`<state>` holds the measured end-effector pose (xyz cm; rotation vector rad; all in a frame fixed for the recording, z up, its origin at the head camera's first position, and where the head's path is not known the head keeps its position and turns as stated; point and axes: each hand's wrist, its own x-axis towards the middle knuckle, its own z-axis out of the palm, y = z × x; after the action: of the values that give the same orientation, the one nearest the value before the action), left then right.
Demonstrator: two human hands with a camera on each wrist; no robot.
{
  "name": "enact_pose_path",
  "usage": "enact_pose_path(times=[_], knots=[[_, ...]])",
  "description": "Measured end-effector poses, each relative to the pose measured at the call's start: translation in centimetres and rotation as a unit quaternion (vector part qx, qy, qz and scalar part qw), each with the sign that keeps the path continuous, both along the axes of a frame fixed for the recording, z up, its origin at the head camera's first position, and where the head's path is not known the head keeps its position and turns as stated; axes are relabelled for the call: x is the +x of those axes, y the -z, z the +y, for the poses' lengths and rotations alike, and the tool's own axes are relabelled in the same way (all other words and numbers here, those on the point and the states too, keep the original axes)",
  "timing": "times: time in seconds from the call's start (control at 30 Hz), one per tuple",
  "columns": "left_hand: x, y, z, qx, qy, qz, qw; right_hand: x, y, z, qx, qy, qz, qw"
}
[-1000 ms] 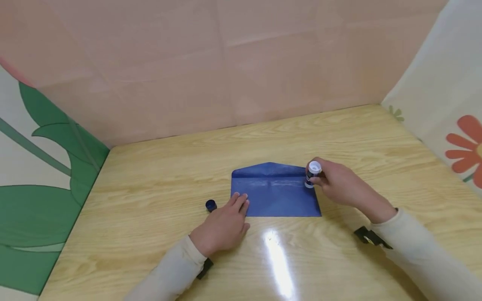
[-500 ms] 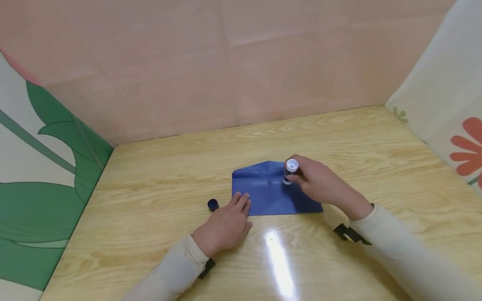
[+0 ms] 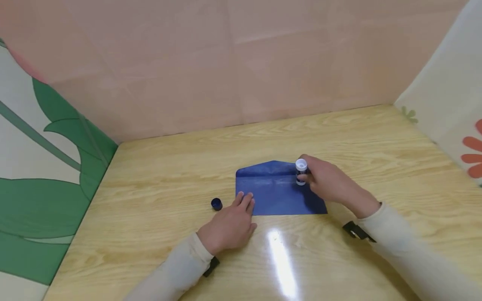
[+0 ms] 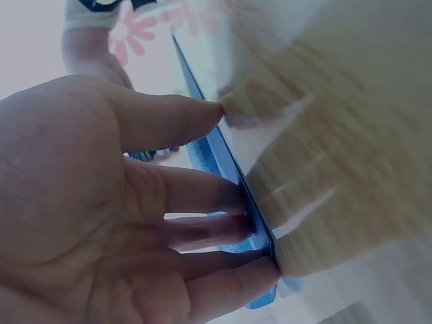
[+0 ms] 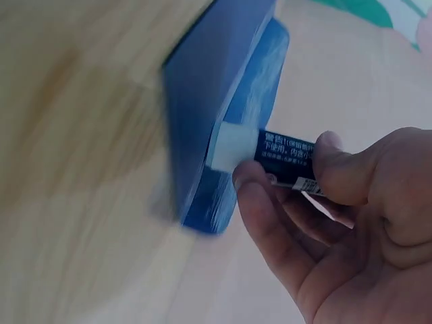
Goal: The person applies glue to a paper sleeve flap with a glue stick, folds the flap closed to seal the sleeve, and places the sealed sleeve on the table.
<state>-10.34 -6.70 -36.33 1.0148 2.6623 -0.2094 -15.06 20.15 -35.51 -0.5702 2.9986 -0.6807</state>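
A blue envelope (image 3: 280, 198) lies on the table, its flap (image 3: 271, 168) unfolded toward the back wall. My right hand (image 3: 329, 179) pinches an uncapped glue stick (image 3: 301, 170) upright, white base up, its lower end against the envelope near the flap's fold on the right. In the right wrist view the glue stick (image 5: 287, 158) shows a dark label with white print. My left hand (image 3: 229, 225) rests its straight fingers on the envelope's lower left corner. Just left of that hand stands a small dark cap (image 3: 216, 204).
The wood-grain table (image 3: 162, 179) meets a pinkish cloth wall (image 3: 233, 62) at the back. A green leaf-patterned cloth (image 3: 41, 200) borders the left, and a white cloth with a red flower (image 3: 472, 150) the right.
My right hand moved the glue stick leftward along the envelope's fold, then back a little to the right. My left hand keeps its place on the envelope's corner.
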Motion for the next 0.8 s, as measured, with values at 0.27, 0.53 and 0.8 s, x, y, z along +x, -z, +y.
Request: enact_pose_path(times=[0.27,0.53,0.8], knots=[[0.2,-0.3,-0.4,0.002,-0.009,0.010,0.9999,0.4,-0.7,2.3,0.000,0.002,0.004,1.000],[0.2,-0.1,-0.2,-0.005,-0.010,-0.002,0.9999,0.7,-1.0,1.8,-0.054,0.023,0.010,0.998],[0.1,0.1,0.3,-0.009,0.003,0.015,0.9998,1.0,0.5,-1.3,-0.059,-0.024,0.056,0.996]])
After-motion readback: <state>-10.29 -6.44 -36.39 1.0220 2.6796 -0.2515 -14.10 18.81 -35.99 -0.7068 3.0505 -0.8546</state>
